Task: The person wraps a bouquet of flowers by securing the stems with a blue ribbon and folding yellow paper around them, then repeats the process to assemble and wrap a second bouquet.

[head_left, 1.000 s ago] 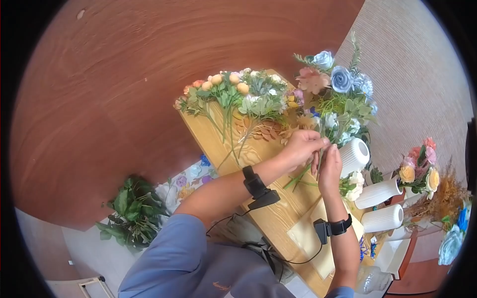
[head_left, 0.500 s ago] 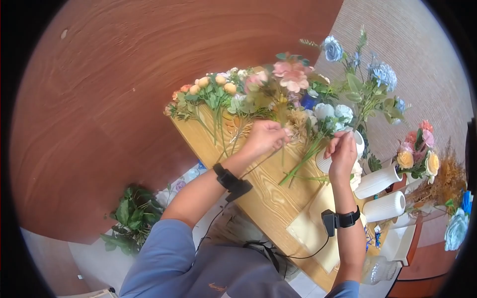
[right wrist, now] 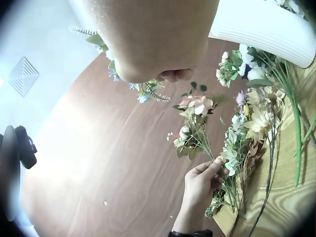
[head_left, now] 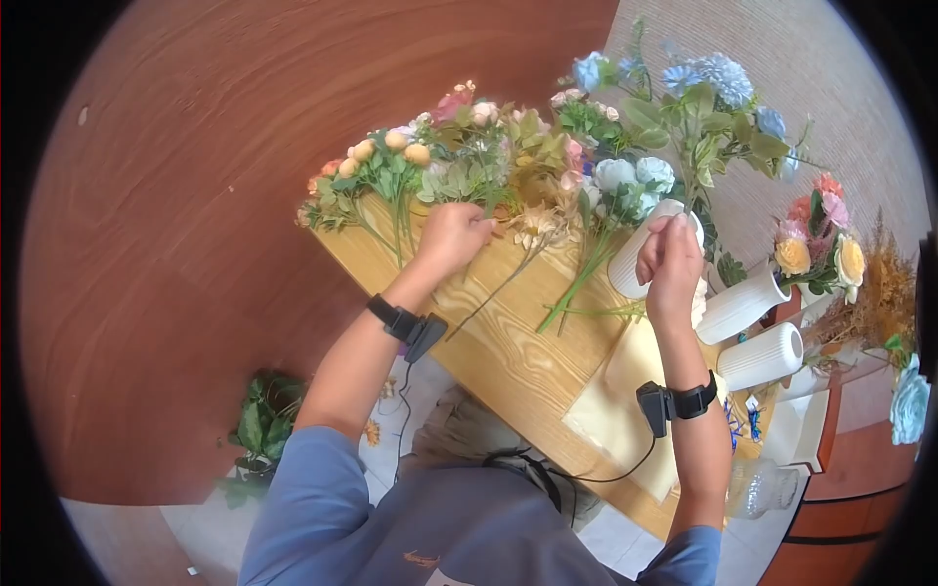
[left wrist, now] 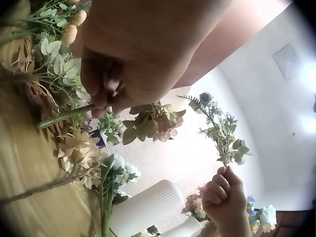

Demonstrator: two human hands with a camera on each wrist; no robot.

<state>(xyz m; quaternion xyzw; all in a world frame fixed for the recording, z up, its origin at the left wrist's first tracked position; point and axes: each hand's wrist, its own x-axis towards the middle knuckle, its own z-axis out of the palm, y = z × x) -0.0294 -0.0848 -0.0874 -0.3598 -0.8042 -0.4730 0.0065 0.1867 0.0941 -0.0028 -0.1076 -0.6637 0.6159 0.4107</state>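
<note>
My left hand pinches the stem of an artificial pink flower spray over the table's far left part. In the left wrist view the green stem end sticks out from the fingers. My right hand grips the stems of an upright artificial blue flower spray, its fingers curled round them. Right behind this hand, a white ribbed vase is partly hidden by it. Between the hands lie a beige flower on a brown stem and white-blue flowers with green stems.
Orange and yellow ball-headed flowers lie along the wooden table's left end. To the right are two more white vases, one holding pink and yellow flowers. A cream sheet covers the near right part, with a glass jar beyond.
My hands have moved apart from close together. The left has carried the pink flower spray away to the left; the right keeps the blue flower spray raised near the vase.
</note>
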